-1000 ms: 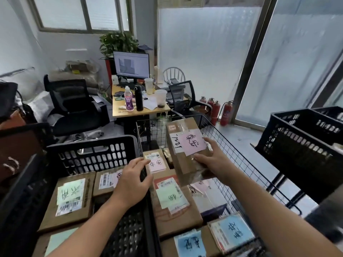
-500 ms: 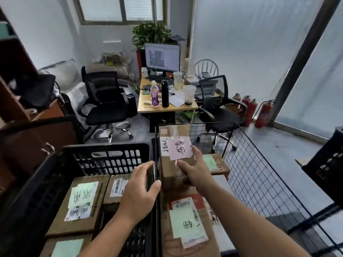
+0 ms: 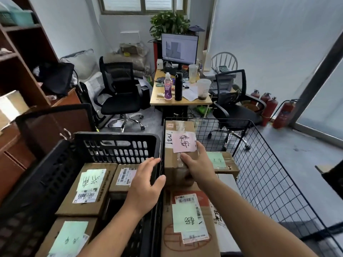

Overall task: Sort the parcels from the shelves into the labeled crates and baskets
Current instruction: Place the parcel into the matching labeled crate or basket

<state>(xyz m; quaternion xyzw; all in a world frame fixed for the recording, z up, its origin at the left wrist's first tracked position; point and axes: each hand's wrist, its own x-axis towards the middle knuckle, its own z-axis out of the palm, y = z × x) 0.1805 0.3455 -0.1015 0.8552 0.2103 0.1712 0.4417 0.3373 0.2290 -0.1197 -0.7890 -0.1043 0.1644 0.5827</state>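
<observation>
My right hand (image 3: 199,166) grips a brown cardboard parcel with a pink handwritten note (image 3: 178,156), standing upright in the far left corner of the black wire basket (image 3: 263,164). My left hand (image 3: 146,184) hovers with fingers spread over the right rim of the black plastic crate (image 3: 115,143), holding nothing. Other parcels lie in the basket: one with a green note and red print (image 3: 187,217) in front, another with a green note (image 3: 223,162) behind my hand. The crate holds several boxes, one with a green note and barcode (image 3: 89,186).
A brown shelf unit (image 3: 20,75) stands at the left with a box on it. Beyond the crates are two black office chairs (image 3: 120,93), a desk (image 3: 180,99) with monitor, bottles and cups, and red fire extinguishers (image 3: 284,112). A black crate edge (image 3: 332,175) shows at right.
The pink-note parcel has come down from mid-air into the basket's far left corner, still in my right hand. The view swung left, away from the black crates at right.
</observation>
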